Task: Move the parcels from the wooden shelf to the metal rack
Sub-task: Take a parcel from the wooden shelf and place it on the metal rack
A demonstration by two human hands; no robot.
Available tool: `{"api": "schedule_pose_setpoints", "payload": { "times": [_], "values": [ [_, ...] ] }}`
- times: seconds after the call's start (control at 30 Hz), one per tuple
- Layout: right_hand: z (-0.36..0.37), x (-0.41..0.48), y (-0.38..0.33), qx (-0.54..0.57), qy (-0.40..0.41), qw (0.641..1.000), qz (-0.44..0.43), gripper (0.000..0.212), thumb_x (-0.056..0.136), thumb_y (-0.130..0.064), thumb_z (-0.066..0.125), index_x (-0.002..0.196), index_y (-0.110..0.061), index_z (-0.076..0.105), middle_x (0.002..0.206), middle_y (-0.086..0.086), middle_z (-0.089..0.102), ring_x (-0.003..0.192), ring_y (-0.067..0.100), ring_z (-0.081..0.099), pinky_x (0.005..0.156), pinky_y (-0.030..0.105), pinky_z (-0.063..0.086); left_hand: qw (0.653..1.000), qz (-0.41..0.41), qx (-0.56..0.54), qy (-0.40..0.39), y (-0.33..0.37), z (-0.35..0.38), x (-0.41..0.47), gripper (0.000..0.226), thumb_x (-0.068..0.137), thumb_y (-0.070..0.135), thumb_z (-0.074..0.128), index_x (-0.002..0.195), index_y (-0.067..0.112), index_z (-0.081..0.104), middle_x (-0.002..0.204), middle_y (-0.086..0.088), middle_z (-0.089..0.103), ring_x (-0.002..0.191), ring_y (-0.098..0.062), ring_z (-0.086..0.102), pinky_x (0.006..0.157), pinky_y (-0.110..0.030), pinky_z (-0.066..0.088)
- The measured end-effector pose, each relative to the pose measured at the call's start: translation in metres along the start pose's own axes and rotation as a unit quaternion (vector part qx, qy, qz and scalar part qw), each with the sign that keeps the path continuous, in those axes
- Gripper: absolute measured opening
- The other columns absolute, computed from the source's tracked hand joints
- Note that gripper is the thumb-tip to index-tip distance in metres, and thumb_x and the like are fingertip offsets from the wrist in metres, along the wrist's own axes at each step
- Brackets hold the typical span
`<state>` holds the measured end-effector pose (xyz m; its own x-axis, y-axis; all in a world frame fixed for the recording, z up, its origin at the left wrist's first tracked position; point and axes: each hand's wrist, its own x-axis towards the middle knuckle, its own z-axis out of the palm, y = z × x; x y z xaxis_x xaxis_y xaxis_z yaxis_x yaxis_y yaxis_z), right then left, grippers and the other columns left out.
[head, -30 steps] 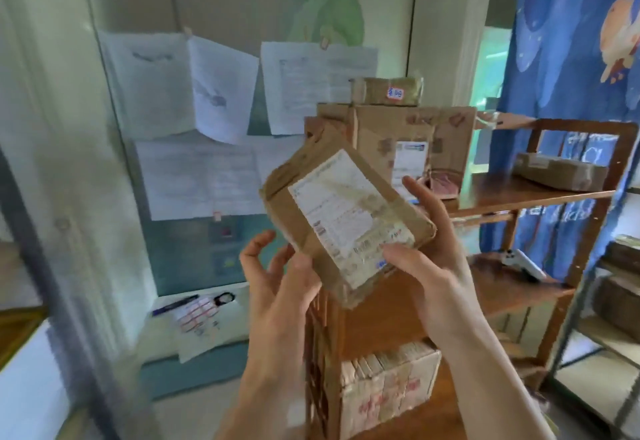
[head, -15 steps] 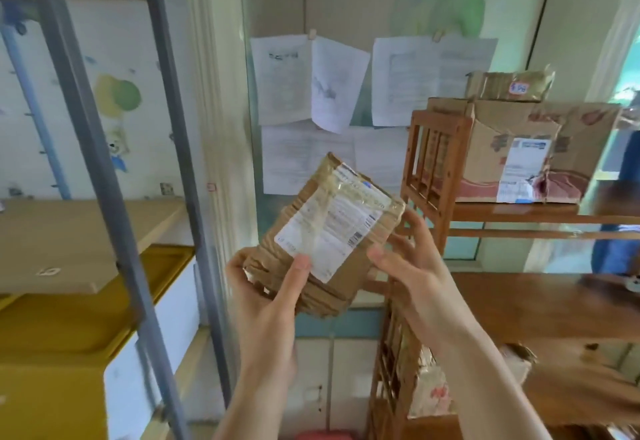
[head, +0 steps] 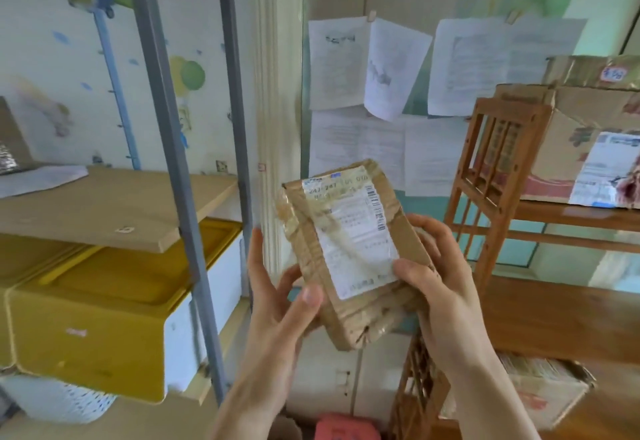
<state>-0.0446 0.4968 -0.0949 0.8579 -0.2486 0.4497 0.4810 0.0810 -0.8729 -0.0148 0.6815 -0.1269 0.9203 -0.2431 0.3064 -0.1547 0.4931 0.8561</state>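
Papered wall behind; to my left the metal rack with its bare board, to my right the wooden shelf. Between them, in the air, both hands clamp the parcel: left hand underneath, right hand on its lower edge. I judge its glossy tape could slip, or it could clip the rack's upright.

Taped brown parcel, white label, tilted, in midair

A small parcel storeroom inside a lived-in building: taped brown cardboard parcels with white shipping labels sit on a slatted reddish wooden shelf, opposite a grey metal rack with pale board shelves. Printed paper sheets are clipped to the wall, and a yellow-lidded white plastic bin is stowed in the rack.
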Motion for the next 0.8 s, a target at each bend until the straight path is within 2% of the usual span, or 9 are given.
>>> {"api": "schedule_pose_setpoints", "payload": {
  "times": [0.07, 0.13, 0.2, 0.27, 0.33, 0.43, 0.57, 0.7, 0.8],
  "values": [
    [0.005, 0.008, -0.001, 0.052, 0.0, 0.998, 0.039, 0.037, 0.065, -0.026, 0.079, 0.099, -0.023, 0.065, 0.095, 0.003, 0.074, 0.088, 0.031, 0.062, 0.074, 0.043, 0.047, 0.999, 0.027, -0.017, 0.012, 0.018, -0.013, 0.014, 0.11, 0.059, 0.061, 0.089, 0.147, 0.07, 0.024, 0.127, -0.002, 0.077, 0.103, -0.024, 0.077, 0.075, -0.039, 0.061],
    [0.015, 0.015, 0.0, 0.077, 0.009, 0.995, 0.068, 0.045, 0.064, -0.036, 0.086, 0.097, -0.015, 0.064, 0.086, 0.005, 0.067, 0.083, 0.028, 0.06, 0.07, 0.039, 0.048, 0.997, 0.046, -0.012, 0.057, 0.039, -0.024, 0.026, 0.087, 0.074, 0.048, 0.082, 0.15, 0.054, 0.04, 0.126, -0.004, 0.076, 0.112, -0.032, 0.073, 0.079, -0.046, 0.059],
    [0.031, 0.018, 0.003, 0.109, 0.044, 0.99, 0.077, 0.067, 0.064, -0.05, 0.087, 0.11, -0.008, 0.061, 0.095, 0.016, 0.067, 0.086, 0.031, 0.062, 0.064, 0.038, 0.051, 0.994, 0.062, 0.031, 0.082, 0.054, -0.035, 0.035, 0.047, 0.087, 0.042, 0.071, 0.131, 0.025, 0.066, 0.121, -0.02, 0.072, 0.11, -0.04, 0.069, 0.081, -0.054, 0.058],
    [0.046, 0.014, 0.01, 0.176, 0.056, 0.981, 0.06, 0.08, 0.063, -0.057, 0.088, 0.122, -0.013, 0.058, 0.117, 0.022, 0.065, 0.089, 0.029, 0.067, 0.059, 0.037, 0.057, 0.986, 0.091, 0.06, 0.128, 0.059, -0.045, 0.037, 0.041, 0.089, 0.045, 0.071, 0.105, 0.008, 0.07, 0.106, -0.029, 0.068, 0.092, -0.038, 0.067, 0.072, -0.047, 0.061],
    [0.066, 0.007, 0.019, 0.199, 0.04, 0.979, 0.024, 0.067, 0.067, -0.048, 0.089, 0.123, -0.023, 0.062, 0.13, 0.02, 0.063, 0.092, 0.024, 0.071, 0.066, 0.035, 0.063, 0.978, 0.109, 0.084, 0.156, 0.063, -0.058, 0.036, 0.037, 0.081, 0.041, 0.07, 0.097, 0.008, 0.07, 0.097, -0.015, 0.075, 0.086, -0.029, 0.075, 0.06, -0.034, 0.062],
    [0.103, 0.002, 0.028, 0.138, 0.017, 0.99, -0.02, 0.081, 0.05, -0.057, 0.096, 0.122, -0.032, 0.07, 0.13, 0.008, 0.07, 0.112, 0.025, 0.07, 0.085, 0.038, 0.063, 0.967, 0.125, 0.15, 0.164, 0.077, -0.085, 0.036, 0.031, 0.079, 0.043, 0.07, 0.098, 0.018, 0.07, 0.097, -0.004, 0.078, 0.085, -0.026, 0.079, 0.05, -0.029, 0.061],
    [0.155, 0.007, 0.03, 0.016, -0.01, 0.998, -0.052, 0.104, 0.063, -0.069, 0.082, 0.15, -0.024, 0.048, 0.144, 0.006, 0.065, 0.135, 0.027, 0.06, 0.111, 0.057, 0.045, 0.939, 0.164, 0.244, 0.18, 0.106, -0.134, 0.041, 0.045, 0.077, 0.06, 0.067, 0.088, 0.017, 0.066, 0.083, 0.0, 0.077, 0.078, -0.027, 0.076, 0.061, -0.055, 0.064],
    [0.223, 0.012, 0.037, -0.039, -0.044, 0.995, -0.076, 0.089, 0.078, -0.062, 0.074, 0.151, -0.018, 0.048, 0.14, 0.004, 0.069, 0.131, 0.022, 0.064, 0.107, 0.044, 0.051, 0.92, 0.197, 0.267, 0.21, 0.133, -0.198, 0.044, 0.049, 0.085, 0.067, 0.062, 0.084, 0.019, 0.064, 0.081, -0.008, 0.072, 0.079, -0.04, 0.071, 0.064, -0.065, 0.06],
    [0.276, 0.019, 0.054, -0.081, -0.019, 0.993, -0.089, 0.088, 0.078, -0.069, 0.069, 0.15, -0.021, 0.051, 0.132, -0.002, 0.074, 0.123, 0.02, 0.07, 0.095, 0.036, 0.058, 0.911, 0.209, 0.284, 0.214, 0.157, -0.246, 0.043, 0.037, 0.092, 0.057, 0.055, 0.096, 0.023, 0.067, 0.086, 0.0, 0.075, 0.081, -0.021, 0.073, 0.066, -0.046, 0.065]
  ]
}}
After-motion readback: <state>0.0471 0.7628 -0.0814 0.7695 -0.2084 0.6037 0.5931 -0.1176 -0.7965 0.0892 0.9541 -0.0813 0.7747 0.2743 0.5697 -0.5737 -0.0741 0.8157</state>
